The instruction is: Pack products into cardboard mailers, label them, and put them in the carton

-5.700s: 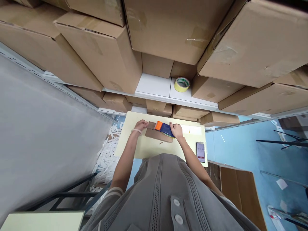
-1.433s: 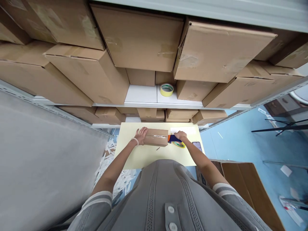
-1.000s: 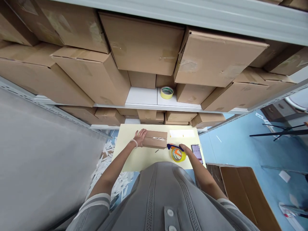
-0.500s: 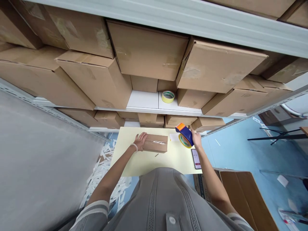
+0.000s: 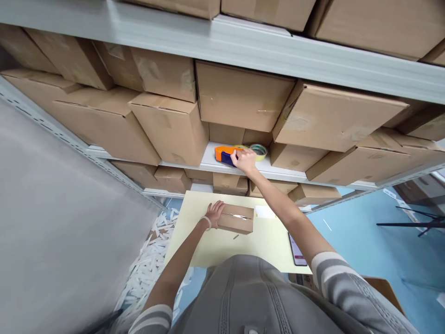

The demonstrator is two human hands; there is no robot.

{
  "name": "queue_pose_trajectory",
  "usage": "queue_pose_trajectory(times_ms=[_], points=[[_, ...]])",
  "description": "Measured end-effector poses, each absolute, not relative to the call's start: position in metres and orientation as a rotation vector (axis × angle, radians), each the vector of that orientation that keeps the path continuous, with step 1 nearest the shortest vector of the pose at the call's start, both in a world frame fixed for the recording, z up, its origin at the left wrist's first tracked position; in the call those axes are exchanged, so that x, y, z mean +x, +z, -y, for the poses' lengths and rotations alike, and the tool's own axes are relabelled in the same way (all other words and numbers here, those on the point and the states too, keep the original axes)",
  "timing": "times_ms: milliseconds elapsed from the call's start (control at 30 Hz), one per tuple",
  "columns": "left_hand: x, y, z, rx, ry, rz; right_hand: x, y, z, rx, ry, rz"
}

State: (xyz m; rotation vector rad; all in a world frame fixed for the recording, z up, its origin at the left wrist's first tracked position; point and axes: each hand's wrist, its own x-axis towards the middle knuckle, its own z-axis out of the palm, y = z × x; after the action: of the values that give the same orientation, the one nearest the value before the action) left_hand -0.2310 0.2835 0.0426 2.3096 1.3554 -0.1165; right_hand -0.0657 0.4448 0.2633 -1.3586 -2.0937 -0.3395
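room: a grey wall (image 5: pixel 52 222) stood left, metal shelves (image 5: pixel 208 160) held cardboard boxes (image 5: pixel 170 127), and a pale table (image 5: pixel 208 248) sat in front.
small box (image 5: pixel 236 223): it lay flat on the table, near the far edge.
tape strip (image 5: pixel 240 216): it ran along the top seam, so that side looked done to me; the underside was hidden.
left over: the tape dispenser (image 5: pixel 225 155), not yet let go.
left hand (image 5: pixel 214 214): fairly open, fingers spread over the small box's left end.
right hand (image 5: pixel 244 159): curled firmly around the dispenser at the shelf; whether that touched the shelf, i couldn't tell.
count: one small box, one dispenser, one loose tape roll (image 5: pixel 260 157) just beside it, one phone (image 5: pixel 297 250), one white paper (image 5: pixel 265 212), one brown scrap (image 5: pixel 236 236); the shelved boxes overlapped too much to count.
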Motion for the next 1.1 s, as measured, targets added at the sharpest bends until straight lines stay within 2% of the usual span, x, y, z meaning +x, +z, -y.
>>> queue_pose_trajectory(times_ms=[233,433,600,700,867,1000,1100], points=[[-0.233,0.041,-0.283,2.282,-0.063,-1.328,-0.090,0.235,-0.448,-1.454,-0.367,2.062],[-0.235,0.040,-0.285,2.324,-0.089,-1.311,-0.090,0.241,-0.440,-1.471,-0.318,2.087],[-0.235,0.038,-0.281,2.400,-0.123,-1.316,-0.074,0.258,-0.404,-1.380,-0.354,1.982],[-0.234,0.036,-0.278,2.428,-0.140,-1.332,-0.050,0.239,-0.366,-1.440,-0.254,1.832],[-0.233,0.041,-0.276,2.415,-0.141,-1.337,-0.001,0.145,-0.296,-1.860,0.175,1.330],[-0.231,0.052,-0.270,2.367,-0.035,-1.375,0.030,0.072,-0.247,-2.037,0.823,0.965],[-0.231,0.051,-0.256,2.197,0.233,-1.533,0.047,0.041,-0.214,-1.976,1.293,0.716]])
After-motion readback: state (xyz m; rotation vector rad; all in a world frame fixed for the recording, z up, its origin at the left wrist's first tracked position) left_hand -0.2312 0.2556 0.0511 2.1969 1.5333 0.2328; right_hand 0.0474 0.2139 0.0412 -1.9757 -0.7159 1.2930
